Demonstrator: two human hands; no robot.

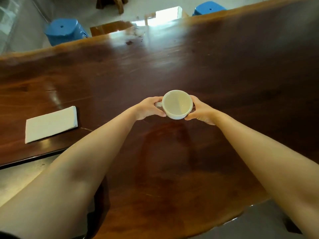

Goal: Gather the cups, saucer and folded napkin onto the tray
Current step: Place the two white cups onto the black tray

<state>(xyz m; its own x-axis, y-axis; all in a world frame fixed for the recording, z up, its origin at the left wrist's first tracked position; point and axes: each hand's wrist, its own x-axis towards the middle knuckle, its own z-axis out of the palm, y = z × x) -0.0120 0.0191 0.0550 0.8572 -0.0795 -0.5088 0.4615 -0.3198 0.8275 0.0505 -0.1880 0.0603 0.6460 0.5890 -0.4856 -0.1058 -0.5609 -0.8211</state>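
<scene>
A white cup (177, 104), empty inside, is at the middle of the dark wooden table (241, 75). My left hand (149, 108) grips its left side by the handle, and my right hand (200, 112) grips its right side. Whether the cup rests on the table or is lifted just off it I cannot tell. A folded white napkin (51, 124) lies flat near the table's left front edge, apart from both hands. No tray, saucer or other cup is in view.
Two blue stools (64, 31) (209, 7) stand beyond the table's far edge. A brown wooden piece (110, 26) sits between them. The table's near edge runs along the lower left, with pale floor (15, 178) below it.
</scene>
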